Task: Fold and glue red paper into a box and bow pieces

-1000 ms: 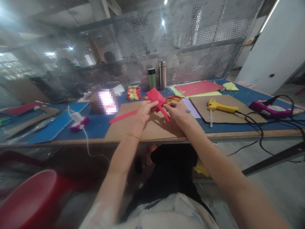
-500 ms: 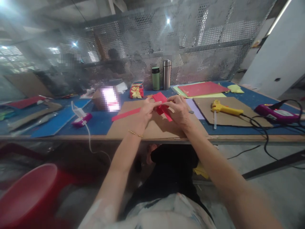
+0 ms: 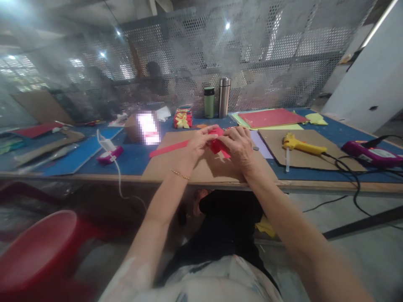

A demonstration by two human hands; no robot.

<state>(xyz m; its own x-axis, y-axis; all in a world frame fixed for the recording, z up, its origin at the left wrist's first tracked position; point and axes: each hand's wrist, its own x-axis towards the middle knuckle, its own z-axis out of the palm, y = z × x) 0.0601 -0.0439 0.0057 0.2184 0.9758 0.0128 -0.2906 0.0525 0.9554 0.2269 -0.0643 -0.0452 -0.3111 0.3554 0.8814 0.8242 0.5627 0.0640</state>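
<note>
Between both hands is a folded piece of red paper point(image 3: 216, 145), held just above a brown cardboard sheet point(image 3: 176, 170). My left hand point(image 3: 200, 142) pinches its left side between thumb and fingers. On the right side, my right hand point(image 3: 238, 143) grips the same piece, its fingers curled and partly hiding it. A flat red strip point(image 3: 168, 148) lies on the cardboard to the left of my left hand. Just right of my right hand, a small grey oval piece point(image 3: 256, 148) rests near a lilac sheet point(image 3: 264, 144).
A yellow glue gun point(image 3: 302, 145) lies on cardboard at right, its cord near a purple power strip point(image 3: 371, 153). Behind stand a green tumbler point(image 3: 209, 104), a steel flask point(image 3: 224, 98) and a small red box with a yellow bow point(image 3: 183, 118). A red stool point(image 3: 37, 251) is lower left.
The red paper, which stretched out flat past my fingers, is now bunched more compactly between both hands. My right hand's fingers have curled further over it. The view has shifted slightly.
</note>
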